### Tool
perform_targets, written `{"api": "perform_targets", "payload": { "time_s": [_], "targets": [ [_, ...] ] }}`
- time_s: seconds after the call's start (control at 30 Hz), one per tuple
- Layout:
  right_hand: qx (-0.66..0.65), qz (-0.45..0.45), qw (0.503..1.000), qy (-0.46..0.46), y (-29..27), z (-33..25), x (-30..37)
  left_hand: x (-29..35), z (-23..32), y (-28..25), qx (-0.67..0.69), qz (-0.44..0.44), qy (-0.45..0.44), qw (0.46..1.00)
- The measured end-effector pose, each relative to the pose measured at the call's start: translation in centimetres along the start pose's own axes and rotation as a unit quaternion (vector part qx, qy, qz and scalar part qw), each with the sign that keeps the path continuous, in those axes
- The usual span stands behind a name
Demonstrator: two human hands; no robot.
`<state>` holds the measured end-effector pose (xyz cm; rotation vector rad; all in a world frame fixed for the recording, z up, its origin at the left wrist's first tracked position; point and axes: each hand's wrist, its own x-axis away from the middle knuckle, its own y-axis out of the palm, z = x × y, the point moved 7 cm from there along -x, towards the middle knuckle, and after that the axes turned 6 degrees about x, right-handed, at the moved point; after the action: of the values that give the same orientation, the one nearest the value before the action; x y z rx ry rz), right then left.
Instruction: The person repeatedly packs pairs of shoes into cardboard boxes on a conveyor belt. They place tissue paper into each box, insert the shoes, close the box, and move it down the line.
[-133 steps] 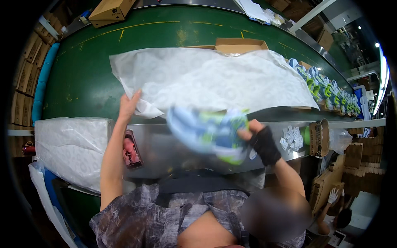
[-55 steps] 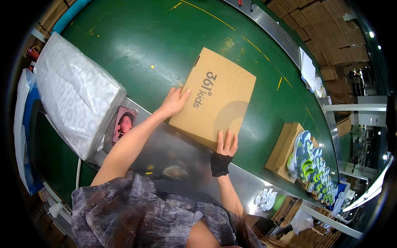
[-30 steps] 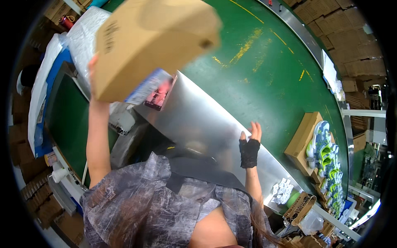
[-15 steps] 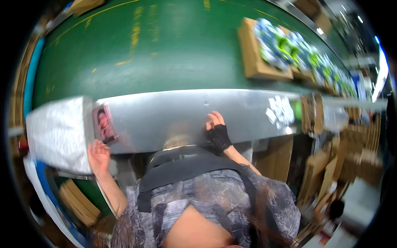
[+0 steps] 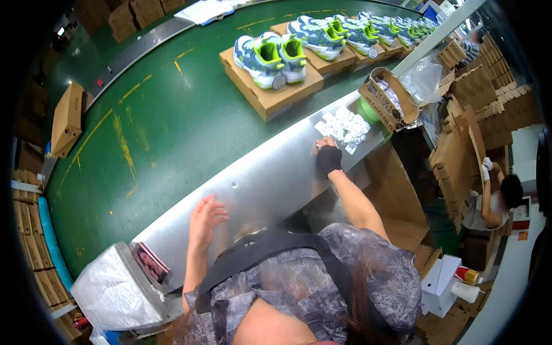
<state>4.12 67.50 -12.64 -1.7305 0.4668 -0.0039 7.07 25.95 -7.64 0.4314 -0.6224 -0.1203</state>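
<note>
My right hand (image 5: 329, 156), in a black fingerless glove, is at the near left edge of a heap of small white packets (image 5: 347, 127). Its fingers are curled together, and whatever they may hold is hidden. Above the bare metal ledge (image 5: 259, 178), my left hand (image 5: 207, 221) hovers with its fingers apart and nothing in it; it is a little blurred. A dark box with a pink picture (image 5: 150, 263) lies at the left end of the ledge, against a silvery-white wrapped bundle (image 5: 118, 287).
Beyond the ledge runs a green conveyor belt (image 5: 167, 132). Cardboard boxes (image 5: 276, 95) bearing blue, white and green sneakers (image 5: 267, 57) line its right part. An open carton (image 5: 397, 103) stands past the packets. At the right a person (image 5: 489, 201) in white gloves handles cardboard.
My view has turned toward the right. My right hand has reached across to the packets. My left hand has moved away from the wrapped bundle and now hangs over the ledge.
</note>
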Motion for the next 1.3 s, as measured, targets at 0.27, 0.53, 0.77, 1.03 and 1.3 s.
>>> {"api": "perform_targets", "payload": {
  "time_s": [0.27, 0.53, 0.77, 1.03, 1.3],
  "targets": [
    [-0.739, -0.259, 0.619, 0.066, -1.1, -11.7, 2.5, -1.8, -0.8, 7.9, -0.03, -0.057, 0.005, 0.998],
    [-0.502, -0.23, 0.826, -0.113, -5.8, -22.2, 3.0, -4.2, -2.7, 5.7, -0.024, 0.005, 0.062, 0.998],
    [0.069, 0.183, 0.953, -0.231, -10.8, -17.8, -17.8, -2.3, -2.4, 4.0, 0.051, 0.071, -0.016, 0.996],
    [0.086, 0.023, 0.972, -0.219, -5.1, -15.9, -22.7, -1.7, -1.6, 1.7, 0.08, 0.123, 0.046, 0.988],
    [-0.103, -0.059, 0.821, -0.558, -13.4, -22.4, -5.1, 3.3, 10.3, 0.5, -0.117, 0.309, 0.373, 0.867]
  ]
}}
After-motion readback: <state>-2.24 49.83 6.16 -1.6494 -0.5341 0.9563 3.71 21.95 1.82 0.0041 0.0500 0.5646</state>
